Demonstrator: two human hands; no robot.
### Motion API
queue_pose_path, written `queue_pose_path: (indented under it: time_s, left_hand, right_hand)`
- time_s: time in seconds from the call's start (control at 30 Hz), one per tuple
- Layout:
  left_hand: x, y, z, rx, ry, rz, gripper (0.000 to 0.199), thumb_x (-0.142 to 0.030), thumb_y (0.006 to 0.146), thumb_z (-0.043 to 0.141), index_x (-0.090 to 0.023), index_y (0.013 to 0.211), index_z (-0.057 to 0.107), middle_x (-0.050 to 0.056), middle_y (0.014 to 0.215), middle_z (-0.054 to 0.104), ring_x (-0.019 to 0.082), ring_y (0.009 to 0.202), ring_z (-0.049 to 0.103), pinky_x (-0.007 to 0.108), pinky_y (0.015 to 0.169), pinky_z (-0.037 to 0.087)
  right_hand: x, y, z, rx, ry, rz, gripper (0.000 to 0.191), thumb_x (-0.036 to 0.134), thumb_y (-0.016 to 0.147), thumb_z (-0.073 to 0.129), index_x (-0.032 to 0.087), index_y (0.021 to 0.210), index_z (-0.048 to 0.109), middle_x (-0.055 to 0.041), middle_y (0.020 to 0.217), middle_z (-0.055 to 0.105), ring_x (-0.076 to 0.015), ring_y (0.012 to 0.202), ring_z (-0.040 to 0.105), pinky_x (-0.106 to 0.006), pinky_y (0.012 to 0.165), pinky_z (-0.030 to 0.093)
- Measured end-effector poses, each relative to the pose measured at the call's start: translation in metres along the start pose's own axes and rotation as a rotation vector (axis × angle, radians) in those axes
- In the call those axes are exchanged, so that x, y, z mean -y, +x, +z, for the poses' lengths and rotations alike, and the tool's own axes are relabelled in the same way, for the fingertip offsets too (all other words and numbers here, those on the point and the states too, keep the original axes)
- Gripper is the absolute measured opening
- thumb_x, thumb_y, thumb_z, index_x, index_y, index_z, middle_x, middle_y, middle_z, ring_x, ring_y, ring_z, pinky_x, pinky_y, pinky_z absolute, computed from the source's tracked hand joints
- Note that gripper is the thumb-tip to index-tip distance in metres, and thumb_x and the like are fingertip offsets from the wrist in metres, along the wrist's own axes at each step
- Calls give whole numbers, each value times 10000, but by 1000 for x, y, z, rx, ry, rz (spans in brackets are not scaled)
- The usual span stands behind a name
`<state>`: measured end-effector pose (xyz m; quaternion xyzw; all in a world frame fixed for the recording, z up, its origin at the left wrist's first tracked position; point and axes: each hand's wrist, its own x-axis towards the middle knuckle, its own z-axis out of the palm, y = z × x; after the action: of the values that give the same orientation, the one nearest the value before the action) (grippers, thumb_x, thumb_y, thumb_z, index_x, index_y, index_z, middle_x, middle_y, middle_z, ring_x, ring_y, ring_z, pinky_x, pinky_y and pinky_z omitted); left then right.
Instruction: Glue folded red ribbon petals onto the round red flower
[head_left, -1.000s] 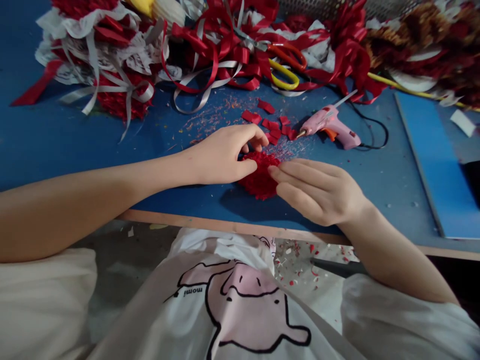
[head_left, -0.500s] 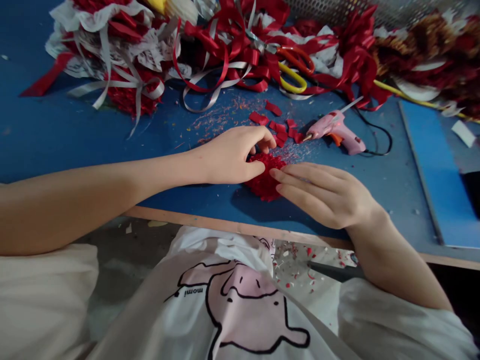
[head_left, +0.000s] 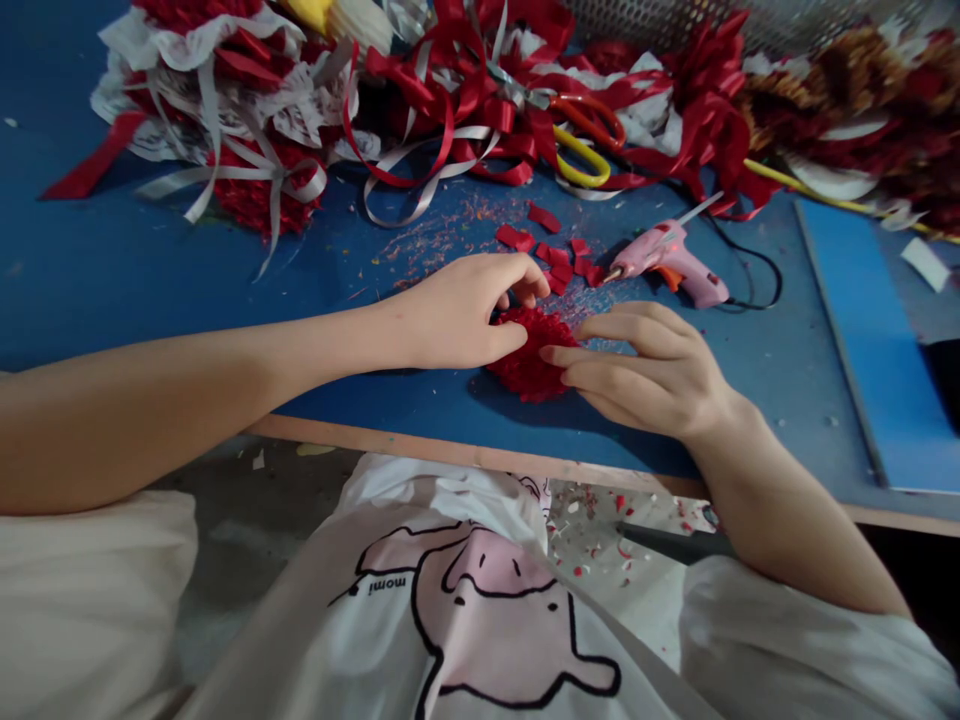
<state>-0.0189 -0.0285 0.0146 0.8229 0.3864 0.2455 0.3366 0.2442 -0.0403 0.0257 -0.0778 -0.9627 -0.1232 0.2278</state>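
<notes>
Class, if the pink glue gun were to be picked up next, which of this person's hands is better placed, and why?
Probably the right hand: it is nearer the handle of the pink glue gun. The left hand is farther left, its thumb on the red ruffled piece.

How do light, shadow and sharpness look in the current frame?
Head view: dim, uneven light, the table greyer toward the right; head view: a dark shadow on the near side of the red ruffled piece; head view again: glue gun readable, brown heap softer.
</notes>
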Motion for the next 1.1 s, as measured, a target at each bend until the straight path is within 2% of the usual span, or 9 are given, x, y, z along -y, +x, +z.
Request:
queue_pose_path:
  time_s: [0.27, 0.37, 0.43, 0.5, 0.63, 0.77, 0.9, 0.97, 1.1]
  left_hand:
    - [-1, 0, -1, 5, -12, -6, 388, -88, 804, 632, -173, 1181, 662, 82, 1230, 742, 198, 1065, 693, 327, 930, 547]
    - [-2, 0, -1, -8, -32, -31, 354, -96, 834, 585, -183, 1166, 672, 61, 1214, 749, 186, 1032, 690, 333, 928, 541]
    - [-4, 0, -3, -62, -55, -62, 319, -104, 876, 538, -189, 1148, 680, 46, 1177, 758, 180, 1002, 688, 346, 926, 538]
    - [-5, 0, -7, -150, -78, -95, 281, -135, 929, 505, -194, 1141, 682, 39, 1137, 761, 183, 983, 685, 358, 906, 538]
    - [-3, 3, -22, -308, -19, -136, 198, -271, 1005, 541, -207, 1128, 682, 14, 1102, 757, 163, 932, 646, 351, 875, 534]
    - [9, 10, -33, -343, 199, -143, 163, -313, 936, 642, -238, 1043, 739, -7, 1002, 774, 157, 824, 607, 353, 833, 526]
    - [18, 13, -41, -215, 317, -81, 188, -346, 893, 658, -238, 943, 805, 41, 953, 793, 199, 777, 660, 373, 833, 552]
    - [19, 13, -47, -83, 343, -54, 231, -382, 882, 682, -237, 977, 836, 45, 1025, 797, 197, 822, 692, 353, 854, 560]
    - [21, 12, -59, 138, 375, 35, 291, -444, 881, 727, -291, 1091, 858, 38, 1217, 766, 206, 1001, 725, 316, 928, 545]
  right_hand:
    - [1, 0, 0, 2, 36, 20, 239, 96, 948, 669, 300, 1073, 665, 23, 1134, 826, -222, 1087, 751, -405, 918, 604]
    - [3, -2, 1, -101, 74, 148, 258, 67, 905, 660, 273, 1059, 672, -11, 1071, 823, -234, 1007, 754, -396, 831, 611]
    - [4, -3, 1, -172, 72, 301, 281, 48, 877, 614, 257, 1054, 674, -29, 976, 807, -221, 882, 750, -371, 726, 598]
    - [5, -3, 2, -138, 47, 394, 298, 49, 854, 570, 241, 1056, 676, -33, 879, 780, -210, 744, 722, -363, 651, 570]
    - [8, 0, 5, -31, 25, 400, 294, 69, 844, 528, 242, 1039, 663, -13, 755, 722, -198, 615, 646, -363, 601, 531]
    - [10, 1, 9, -68, 128, 364, 312, 41, 844, 515, 222, 1063, 643, -34, 848, 753, -193, 705, 691, -346, 664, 573]
    - [10, 3, 11, -15, 430, 248, 372, 16, 862, 480, 193, 1134, 661, -92, 1095, 769, -196, 1016, 747, -358, 879, 628]
    - [7, 3, 7, -34, 458, 252, 355, 25, 873, 494, 190, 1124, 684, -97, 1111, 767, -196, 1026, 747, -353, 885, 626]
    - [-12, -7, -13, -191, 95, 701, 296, 50, 890, 501, 243, 981, 707, -40, 906, 782, -191, 800, 731, -346, 799, 596]
